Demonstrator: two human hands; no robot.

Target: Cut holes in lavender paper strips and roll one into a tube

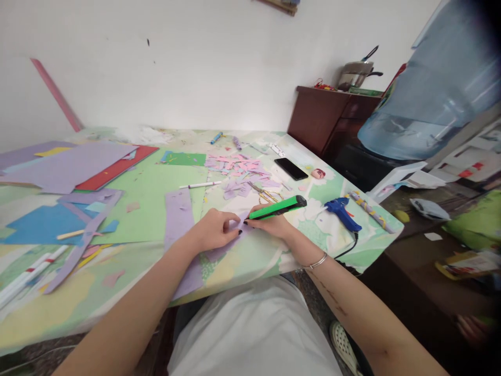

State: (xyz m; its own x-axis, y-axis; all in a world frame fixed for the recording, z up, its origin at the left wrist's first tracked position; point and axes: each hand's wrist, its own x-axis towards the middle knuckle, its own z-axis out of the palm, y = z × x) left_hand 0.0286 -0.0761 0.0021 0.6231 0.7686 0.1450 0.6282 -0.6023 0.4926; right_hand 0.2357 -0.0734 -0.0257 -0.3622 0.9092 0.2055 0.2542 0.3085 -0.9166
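My right hand [274, 225] grips a green utility knife [278, 208], its tip down on a lilac paper strip [183, 224] near the table's front edge. My left hand [213, 230] is curled, fingertips pinching and pressing the same lilac paper just left of the knife tip. A silver bangle sits on my right wrist. The strip runs from the green sheet [152, 196] down over the table's edge.
A blue glue gun [344, 213] lies right of my hand, its cord over the edge. Scissors [264, 194], pink and lilac scraps [238, 167], a black phone [290, 168], a white pen [200, 185] and coloured sheets [66, 167] cover the table [242, 261]. A water bottle [434, 89] stands at right.
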